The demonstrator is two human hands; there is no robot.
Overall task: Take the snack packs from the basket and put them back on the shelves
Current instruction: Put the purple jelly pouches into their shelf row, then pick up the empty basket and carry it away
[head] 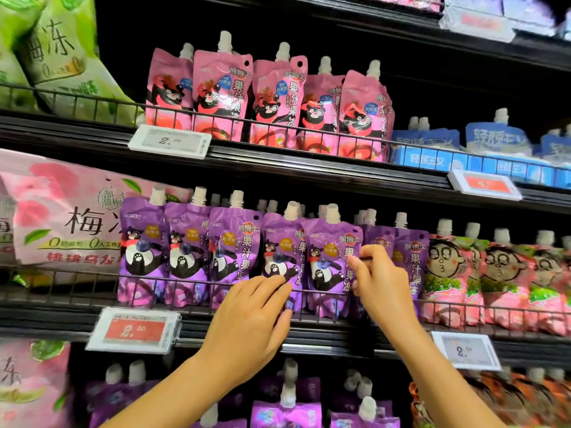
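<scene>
Purple spouted snack pouches with a black bear stand in a row behind the wire rail of the middle shelf (pixel 173 281). My left hand (pixel 251 319) lies with straight fingers against the lower part of one purple pouch (pixel 279 242) and the rail. My right hand (pixel 378 279) pinches the right edge of the neighbouring purple pouch (pixel 329 261), thumb in front and fingers curled behind it. The basket is out of view.
Pink bear pouches (pixel 272 97) fill the shelf above, with blue packs (pixel 494 143) to their right. Pink cartoon-face pouches (pixel 482 282) stand right of the purple row. Large pink (pixel 61 217) and green (pixel 58 57) bags sit at left. Price tags (pixel 136 330) hang on the shelf edges.
</scene>
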